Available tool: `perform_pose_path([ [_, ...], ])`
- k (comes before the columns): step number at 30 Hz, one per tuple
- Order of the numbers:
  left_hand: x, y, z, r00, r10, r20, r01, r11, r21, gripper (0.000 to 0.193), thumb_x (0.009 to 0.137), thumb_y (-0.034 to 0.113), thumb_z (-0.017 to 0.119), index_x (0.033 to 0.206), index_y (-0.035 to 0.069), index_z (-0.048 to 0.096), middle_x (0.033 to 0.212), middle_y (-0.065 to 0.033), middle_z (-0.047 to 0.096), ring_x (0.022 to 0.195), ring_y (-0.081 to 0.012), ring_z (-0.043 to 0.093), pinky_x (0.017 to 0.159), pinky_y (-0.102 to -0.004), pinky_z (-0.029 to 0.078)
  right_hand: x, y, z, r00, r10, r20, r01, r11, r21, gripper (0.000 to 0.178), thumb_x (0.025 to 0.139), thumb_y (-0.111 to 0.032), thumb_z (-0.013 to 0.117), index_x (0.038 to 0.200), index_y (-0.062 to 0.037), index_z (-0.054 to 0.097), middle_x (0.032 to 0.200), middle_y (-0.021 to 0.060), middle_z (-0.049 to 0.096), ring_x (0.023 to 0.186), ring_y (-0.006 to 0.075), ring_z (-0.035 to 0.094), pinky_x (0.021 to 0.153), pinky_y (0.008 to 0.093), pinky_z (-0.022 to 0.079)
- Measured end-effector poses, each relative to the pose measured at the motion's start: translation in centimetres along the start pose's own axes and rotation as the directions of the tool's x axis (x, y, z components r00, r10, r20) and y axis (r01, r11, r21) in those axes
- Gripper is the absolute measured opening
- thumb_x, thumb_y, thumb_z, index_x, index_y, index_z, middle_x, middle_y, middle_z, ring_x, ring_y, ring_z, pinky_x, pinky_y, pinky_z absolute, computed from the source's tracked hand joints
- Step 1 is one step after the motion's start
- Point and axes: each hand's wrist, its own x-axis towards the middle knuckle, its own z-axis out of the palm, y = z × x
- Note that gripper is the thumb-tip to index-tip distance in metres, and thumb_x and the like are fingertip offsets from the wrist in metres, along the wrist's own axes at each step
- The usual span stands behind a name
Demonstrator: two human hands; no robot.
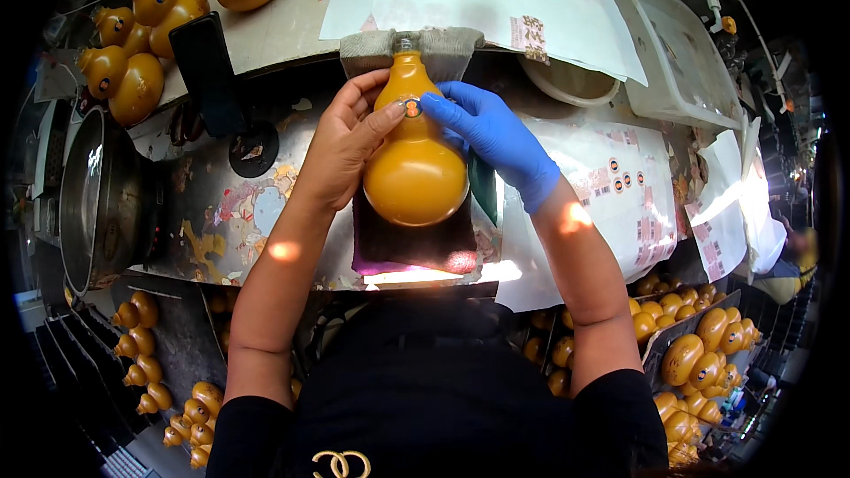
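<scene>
A glossy ochre gourd-shaped bottle lies before me, its narrow neck pointing away and its large bulb toward me. My bare left hand grips its upper part from the left, thumb at the edge of a small round dark-and-orange sticker. From the right, my right hand in a blue glove holds the same part, with its thumb beside the sticker. Folded grey cloth lies around the neck at the far side. Under the large bulb is a dark cloth pad; some right fingers are hidden.
Sheets with round stickers lie on the right. A metal basin and a dark phone stand left. Other gourd bottles sit far left, and many more below. A clear plastic bin is far right.
</scene>
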Motion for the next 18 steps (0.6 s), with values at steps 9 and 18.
perform_pose_path([
  [9,0.0,-0.2,0.0,1.000,0.017,-0.001,-0.017,1.000,-0.001,0.052,0.089,0.015,0.065,0.132,-0.001,0.039,0.121,-0.0118,0.053,0.111,-0.0181,0.055,0.093,-0.0297,0.047,-0.2,-0.2,0.5,1.000,-0.016,-0.013,0.015,1.000,-0.024,0.053,0.085,-0.045,0.068,0.106,0.0024,0.061,0.077,0.0010,0.058,0.071,0.0055,0.052,0.065,0.0196,0.043],
  [18,0.3,0.1,-0.1,0.999,-0.038,-0.010,0.037,0.998,-0.045,0.052,0.089,0.017,0.065,0.130,-0.001,0.039,0.120,-0.0121,0.054,0.106,-0.0172,0.057,0.091,-0.0289,0.048,-0.1,-0.6,0.4,0.999,0.037,-0.009,-0.037,0.999,-0.024,0.052,0.084,-0.045,0.068,0.106,0.0009,0.060,0.080,0.0022,0.057,0.073,0.0062,0.051,0.066,0.0206,0.043],
])
